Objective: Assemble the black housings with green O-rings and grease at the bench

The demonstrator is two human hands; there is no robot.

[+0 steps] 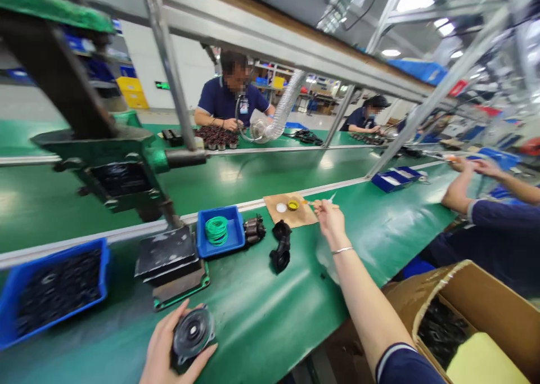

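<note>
Down at the tabletop's [248, 316] near edge, left of centre, here's the left hand [162, 344], its grip curled around a round black part [193, 334], thumb on one side, fingers on the other, pale centre facing up! Whether that part touches the surface, I cannot tell.

Over to the right hand [331, 221], reaching towards the tabletop's far edge: its grip is closed, fingertips pinched on a slim tool [307, 203], the tip just beside a little pot of yellow stuff [292, 205]. That pot sits on a brown sheet [270, 203] against the far edge, a white disc [280, 208] right beside it.

Between the hands lies a black two-ringed piece [280, 246], with dark cylindrical parts [254, 229] to its left, and then a blue tray [221, 253] of green rings [216, 230] by the far edge. Further left stands the green press [118, 142] over a dark block [169, 252], and at the left end a larger blue tray [104, 271] brims with black parts [59, 291]. Across the line, a person in navy [211, 100] bends over their own work!
</note>
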